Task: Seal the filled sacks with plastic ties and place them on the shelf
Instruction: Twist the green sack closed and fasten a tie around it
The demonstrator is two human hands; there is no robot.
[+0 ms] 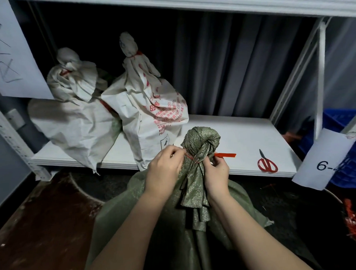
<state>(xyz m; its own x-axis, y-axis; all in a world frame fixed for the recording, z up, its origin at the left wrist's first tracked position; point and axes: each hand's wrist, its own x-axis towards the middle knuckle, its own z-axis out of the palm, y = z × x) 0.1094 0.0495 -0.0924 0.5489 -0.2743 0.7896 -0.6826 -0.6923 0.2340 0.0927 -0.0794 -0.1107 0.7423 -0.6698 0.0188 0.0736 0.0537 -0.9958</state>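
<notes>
Hands work together at the green sack's [197, 180] gathered neck near you: your left hand [164, 167] grips it, your right hand [215, 172] pinches the red tie [224, 155] around it, below the shelf [233, 137].

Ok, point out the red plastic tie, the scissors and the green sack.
red plastic tie [226, 154], head view, free tail
scissors [267, 164], head view, red handles
green sack [200, 139], head view, bunched top knot

Left grip [164, 167] curled; right grip [216, 172] pinching, forearms converging.
</notes>
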